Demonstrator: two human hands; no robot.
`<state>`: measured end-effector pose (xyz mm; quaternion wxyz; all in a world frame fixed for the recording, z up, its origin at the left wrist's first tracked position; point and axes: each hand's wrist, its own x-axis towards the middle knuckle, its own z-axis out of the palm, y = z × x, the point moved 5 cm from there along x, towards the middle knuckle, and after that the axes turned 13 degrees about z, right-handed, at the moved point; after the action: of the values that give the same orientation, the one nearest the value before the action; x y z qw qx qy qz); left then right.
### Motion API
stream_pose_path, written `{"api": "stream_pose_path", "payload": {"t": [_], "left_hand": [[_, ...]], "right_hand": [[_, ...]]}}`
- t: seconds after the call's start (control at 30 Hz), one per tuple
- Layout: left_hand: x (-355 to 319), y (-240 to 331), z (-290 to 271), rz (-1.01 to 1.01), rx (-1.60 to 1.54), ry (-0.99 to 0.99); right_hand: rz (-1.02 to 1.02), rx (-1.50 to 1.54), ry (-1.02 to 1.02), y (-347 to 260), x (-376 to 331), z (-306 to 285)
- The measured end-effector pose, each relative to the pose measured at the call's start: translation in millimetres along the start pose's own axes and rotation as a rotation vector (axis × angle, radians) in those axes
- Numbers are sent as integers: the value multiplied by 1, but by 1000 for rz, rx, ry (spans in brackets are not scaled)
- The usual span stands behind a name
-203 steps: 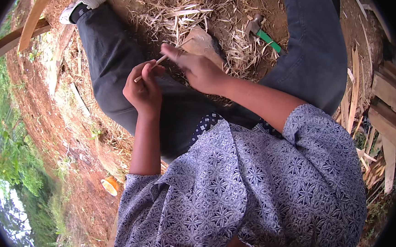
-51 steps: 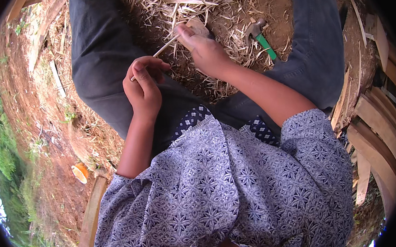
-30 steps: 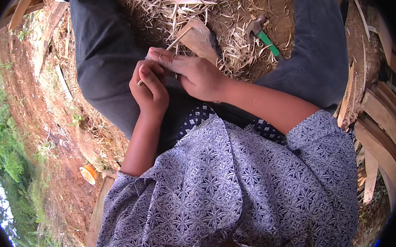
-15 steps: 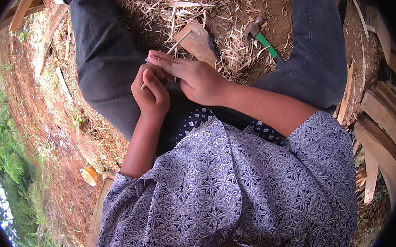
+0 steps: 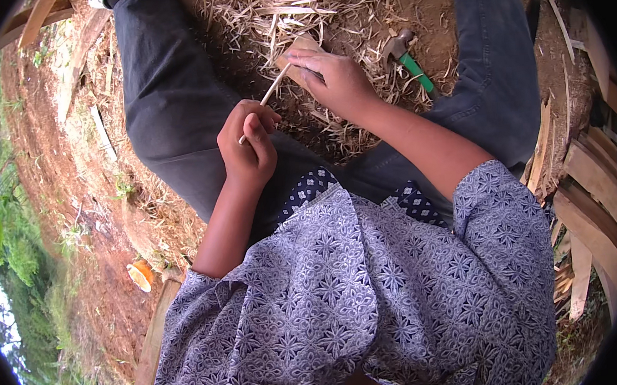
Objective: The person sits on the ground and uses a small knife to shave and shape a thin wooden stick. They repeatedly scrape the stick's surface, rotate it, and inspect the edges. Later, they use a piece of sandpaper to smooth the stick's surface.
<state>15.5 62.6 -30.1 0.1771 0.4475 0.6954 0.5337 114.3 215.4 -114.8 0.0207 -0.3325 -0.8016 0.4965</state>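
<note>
Between hands: thin pale bamboo sliver [image 5: 267,97], straight, slanting upward.

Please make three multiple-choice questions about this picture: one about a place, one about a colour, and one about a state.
1. Where does the hammer lie?
A. On the ground between the person's legs
B. On the person's lap
C. In the left hand

2. What colour is the hammer's handle?
A. Red
B. Green
C. Yellow

3. How is the thin stick held?
A. It lies loose on the ground
B. Only the right hand holds it
C. The left hand is closed around it, and the right hand is at its far end

Answers:
1 A, because the hammer rests on soil and dry shavings, apart from both hands.
2 B, because the handle is plainly green.
3 C, because the left fingers wrap the stick's lower part while the right hand meets its upper end, over a wooden block.
</note>
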Motion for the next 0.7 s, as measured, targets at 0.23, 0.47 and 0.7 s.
{"api": "stream_pose_path", "payload": {"t": [0.23,0.47,0.7], "left_hand": [[0,-1,0,-22,19,-64],[-5,-4,-3,-47,-4,-44],[2,-3,0,15,-20,1]], "right_hand": [[20,8,-80,22,6,21],[-171,202,-186,-24,-18,13],[170,170,-139,21,5,5]]}}
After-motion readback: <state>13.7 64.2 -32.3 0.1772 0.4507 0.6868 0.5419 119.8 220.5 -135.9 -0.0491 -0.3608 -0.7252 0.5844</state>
